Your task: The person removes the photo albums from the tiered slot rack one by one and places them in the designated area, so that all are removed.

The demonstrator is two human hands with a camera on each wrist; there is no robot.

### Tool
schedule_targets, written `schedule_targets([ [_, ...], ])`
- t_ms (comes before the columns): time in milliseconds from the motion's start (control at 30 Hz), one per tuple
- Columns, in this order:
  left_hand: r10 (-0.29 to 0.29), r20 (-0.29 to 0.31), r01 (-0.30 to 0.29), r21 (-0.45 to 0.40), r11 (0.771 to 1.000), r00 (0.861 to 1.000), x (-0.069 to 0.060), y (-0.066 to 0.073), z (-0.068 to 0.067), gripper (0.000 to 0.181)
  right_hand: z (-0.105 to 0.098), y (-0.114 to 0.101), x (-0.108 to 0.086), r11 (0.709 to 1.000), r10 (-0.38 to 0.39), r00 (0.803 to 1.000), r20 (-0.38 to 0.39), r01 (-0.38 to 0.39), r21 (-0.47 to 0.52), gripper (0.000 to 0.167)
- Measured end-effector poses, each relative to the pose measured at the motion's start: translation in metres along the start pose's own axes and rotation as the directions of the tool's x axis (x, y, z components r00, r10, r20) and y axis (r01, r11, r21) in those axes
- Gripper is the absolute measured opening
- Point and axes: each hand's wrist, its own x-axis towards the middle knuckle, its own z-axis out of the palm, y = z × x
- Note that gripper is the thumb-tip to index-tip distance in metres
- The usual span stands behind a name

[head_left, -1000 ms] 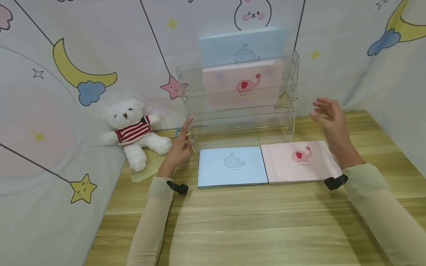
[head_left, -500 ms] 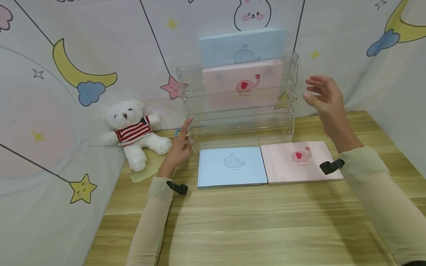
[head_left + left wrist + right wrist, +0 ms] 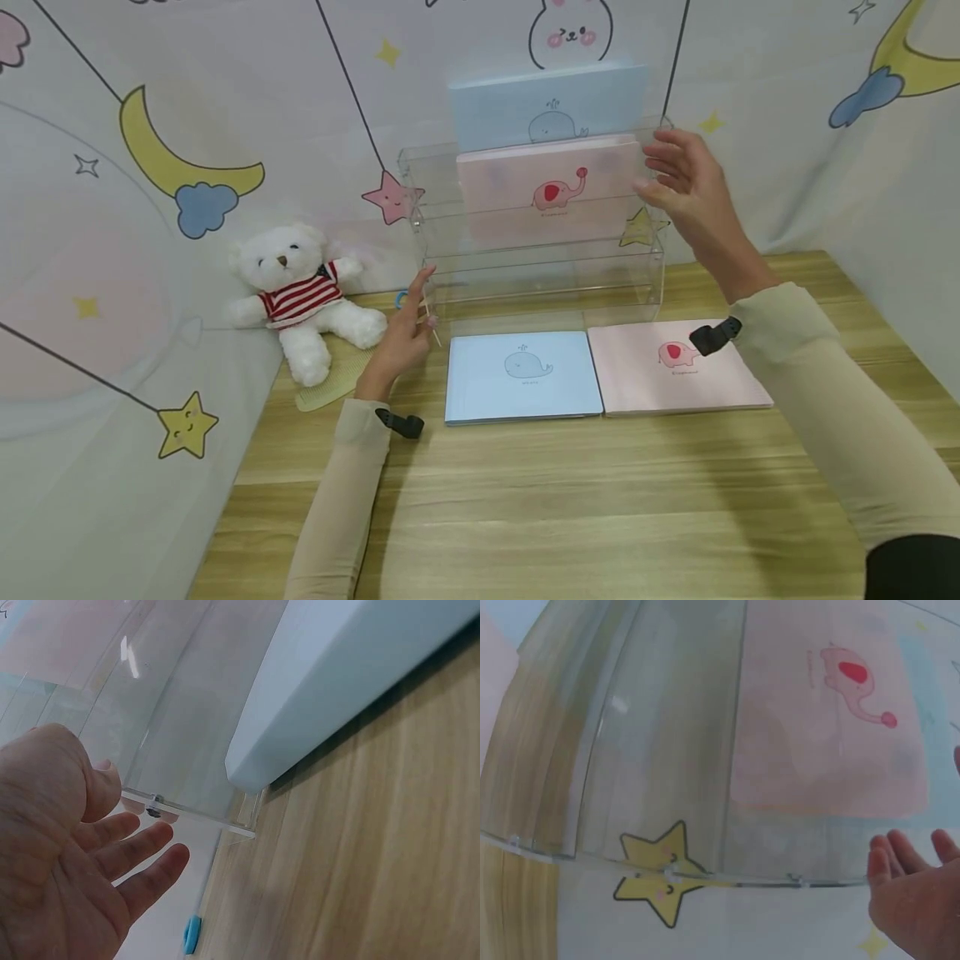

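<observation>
A clear acrylic tiered rack [image 3: 543,293] stands at the back of the table. Its upper tiers hold a pink elephant book [image 3: 498,196] and, behind it, a blue whale book [image 3: 495,112]. My left hand [image 3: 401,342] is at the rack's left side, fingers loosely extended around the side edge; whether they press on it I cannot tell. My right hand [image 3: 690,192] hangs at the rack's upper right side, fingers loosely bent, close to the standing pink book's right edge and holding nothing. On the table lie another blue whale book [image 3: 487,396] and another pink elephant book [image 3: 637,383], side by side.
A white teddy bear [image 3: 303,292] in a striped shirt sits left of the rack, over a yellowish mat [image 3: 333,387]. Behind the rack hangs a printed cloth [image 3: 480,33]. A small blue ring-like object [image 3: 401,298] lies by the left hand.
My right hand has risen and moved left from beside the rack to its upper right edge. The left hand and the books stay where they were.
</observation>
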Motion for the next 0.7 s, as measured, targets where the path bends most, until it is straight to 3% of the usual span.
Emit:
schedule_targets([
  [200,-0.002,-0.002,0.002,0.011,1.0,1.0,0.0,0.0,-0.001,0.088,0.006,-0.003,0.012,1.0,0.017,0.999,0.032,-0.017,0.006,0.069],
  [400,-0.005,-0.003,0.005,0.013,1.0,1.0,-0.001,0.0,0.0,0.089,0.006,-0.002,0.025,1.0,-0.001,0.999,0.052,0.001,0.012,0.054],
  [700,-0.021,0.006,0.021,0.008,1.0,1.0,0.001,0.0,0.0,0.089,0.011,-0.007,0.045,0.998,-0.027,0.991,0.13,0.034,-0.054,0.05],
])
